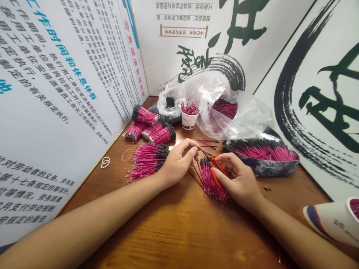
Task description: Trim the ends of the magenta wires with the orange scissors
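My right hand (238, 179) grips orange-handled scissors (217, 168), their dark blades pointing up and left toward my other hand. The fingertips of my left hand (179, 160) are pinched together near the blade tips; what they hold is too small to make out. Below the scissors lies a pile of magenta wires with black ends (211, 183). Left of my left hand a wider pile of similar wires (147, 160) rests on the wooden table (157, 231). A few loose wires (207, 142) lie just beyond my hands.
Banded wire bundles (153, 127) are stacked at the back left, beside a paper cup of wires (189, 119) and clear plastic bags (238, 119). A filled tray (272, 168) stands right; another cup (331, 222) is near right. Rubber bands (105, 162) lie left. Printed panels surround the table.
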Demonstrator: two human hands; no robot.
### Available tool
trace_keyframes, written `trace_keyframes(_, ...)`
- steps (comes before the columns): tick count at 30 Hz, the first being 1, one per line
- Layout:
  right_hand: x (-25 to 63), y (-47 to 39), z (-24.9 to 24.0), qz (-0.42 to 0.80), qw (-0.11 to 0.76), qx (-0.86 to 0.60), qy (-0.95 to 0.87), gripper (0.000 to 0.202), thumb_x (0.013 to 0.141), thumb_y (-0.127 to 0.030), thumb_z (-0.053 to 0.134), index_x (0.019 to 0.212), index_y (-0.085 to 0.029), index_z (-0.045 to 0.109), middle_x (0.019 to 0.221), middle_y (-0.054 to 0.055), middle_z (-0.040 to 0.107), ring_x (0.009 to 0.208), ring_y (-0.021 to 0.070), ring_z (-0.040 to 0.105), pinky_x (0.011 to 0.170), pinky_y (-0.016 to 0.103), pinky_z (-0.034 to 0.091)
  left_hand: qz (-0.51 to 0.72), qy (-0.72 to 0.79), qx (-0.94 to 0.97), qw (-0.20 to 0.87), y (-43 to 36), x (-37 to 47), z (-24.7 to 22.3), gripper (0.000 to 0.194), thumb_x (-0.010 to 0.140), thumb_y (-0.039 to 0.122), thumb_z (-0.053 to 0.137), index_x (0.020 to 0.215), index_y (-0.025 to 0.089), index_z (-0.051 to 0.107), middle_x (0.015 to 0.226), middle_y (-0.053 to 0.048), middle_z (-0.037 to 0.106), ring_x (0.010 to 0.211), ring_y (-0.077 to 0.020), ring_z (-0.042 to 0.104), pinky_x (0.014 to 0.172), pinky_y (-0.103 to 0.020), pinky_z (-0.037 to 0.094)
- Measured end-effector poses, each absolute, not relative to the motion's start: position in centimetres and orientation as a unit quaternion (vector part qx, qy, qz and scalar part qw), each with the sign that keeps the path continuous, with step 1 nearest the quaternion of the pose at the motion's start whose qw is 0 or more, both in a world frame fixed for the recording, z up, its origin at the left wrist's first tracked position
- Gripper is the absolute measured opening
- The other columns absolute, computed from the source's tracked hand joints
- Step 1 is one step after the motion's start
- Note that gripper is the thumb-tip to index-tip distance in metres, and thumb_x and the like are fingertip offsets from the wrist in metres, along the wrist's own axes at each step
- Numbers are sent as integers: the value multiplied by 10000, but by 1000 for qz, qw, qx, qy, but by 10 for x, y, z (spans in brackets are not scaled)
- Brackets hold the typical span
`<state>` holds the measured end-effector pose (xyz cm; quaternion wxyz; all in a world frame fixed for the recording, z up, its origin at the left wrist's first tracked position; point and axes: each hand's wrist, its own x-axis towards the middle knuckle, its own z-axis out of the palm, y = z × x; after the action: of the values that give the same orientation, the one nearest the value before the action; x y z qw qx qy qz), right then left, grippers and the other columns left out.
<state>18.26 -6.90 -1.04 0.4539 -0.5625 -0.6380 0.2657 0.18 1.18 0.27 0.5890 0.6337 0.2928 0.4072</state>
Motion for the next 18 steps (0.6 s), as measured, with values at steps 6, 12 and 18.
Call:
trace_keyframes(6, 183, -69, -11, 264, 452, -560, -642, 148, 889, -319, 616, 975, -234, 531, 634, -35, 585, 531, 135, 557, 494, 246, 435, 411, 287, 635, 588, 12, 2, 1, 136, 937, 300, 517, 885, 176, 528, 723, 11, 574, 631, -97, 553, 545, -186, 454)
trace_keyframes(12, 183, -69, -11, 274, 447, -560, -641, 150, 897, -320, 611, 987, -235, 525, 658, -26, 611, 546, 139, 570, 503, 251, 438, 403, 268, 609, 629, 12, 3, 0, 168, 927, 342, 535, 908, 185, 479, 703, 32, 536, 545, -87, 550, 425, -169, 435)
trace_keyframes(18, 182, -70, -9, 270, 454, -556, -642, 142, 887, -301, 616, 974, -234, 525, 642, -27, 612, 534, 136, 565, 490, 243, 432, 392, 264, 615, 632, 11, 4, -6, 192, 934, 371, 526, 917, 190, 468, 714, 43, 523, 484, -60, 499, 409, -167, 412)
